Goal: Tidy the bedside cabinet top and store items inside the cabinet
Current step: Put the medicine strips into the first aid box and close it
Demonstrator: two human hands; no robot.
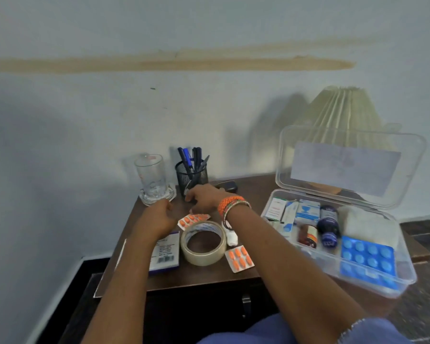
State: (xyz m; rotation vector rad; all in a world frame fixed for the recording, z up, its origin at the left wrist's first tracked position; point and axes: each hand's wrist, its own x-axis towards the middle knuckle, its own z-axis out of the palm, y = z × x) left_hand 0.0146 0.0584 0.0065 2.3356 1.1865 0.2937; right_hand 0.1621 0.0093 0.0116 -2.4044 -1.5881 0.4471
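On the dark wooden cabinet top (246, 192) lie a roll of clear tape (203, 243), two blister strips of orange tablets (193, 219) (239, 258), a white and blue box (164, 253) and a small white tube (231, 238). My right hand (204, 197), with orange bangles at the wrist, hovers palm down at the base of the black mesh pen holder (192, 177); nothing shows in it. My left hand (158, 216) is loosely curled in front of the glass (150, 177), empty as far as I can see.
An open clear plastic box (405, 264) of medicines overhangs the right front of the cabinet, its lid (350, 167) standing upright. A pleated lamp shade (343, 115) stands behind it. A dark case (227, 186) lies behind my right hand. The cabinet's front handle (245, 302) is below.
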